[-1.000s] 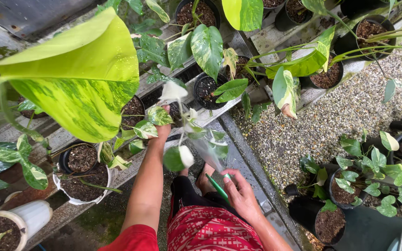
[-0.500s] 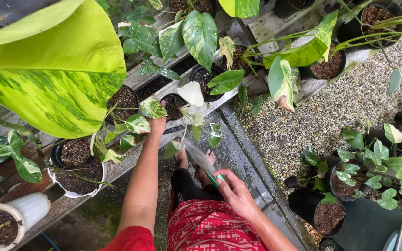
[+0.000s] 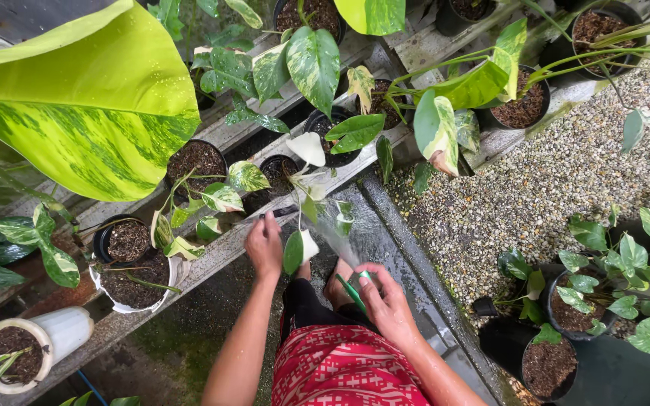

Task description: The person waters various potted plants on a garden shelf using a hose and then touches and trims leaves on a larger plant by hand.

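A person in a red patterned garment is standing at a stepped concrete shelf (image 3: 212, 259) crowded with potted plants, seen from above. The right hand (image 3: 389, 304) is gripping a green hose nozzle (image 3: 355, 289), fingers curled tightly around it, and a fan of water spray (image 3: 332, 233) is shooting up and away from it toward a small variegated plant (image 3: 310, 180) in a black pot (image 3: 276, 169) at the shelf's edge. The left hand (image 3: 265, 244) is hovering just beside the shelf's front edge, near a drooping green-and-white leaf (image 3: 297, 250); its fingers are loosely bent, and whether they are pinching anything cannot be told from this angle. The nozzle is sitting low in the frame, just above the person's bare feet on the wet floor (image 3: 385, 248).

A huge yellow-green leaf (image 3: 92, 113) is filling the upper left. A white pot (image 3: 62, 331) of soil is resting at the lower left, with another white pot (image 3: 126, 304) and a black pot beside it. Gravel (image 3: 551, 180) is spreading to the right, where more dark pots with small green-and-white plants (image 3: 611, 278) are standing.
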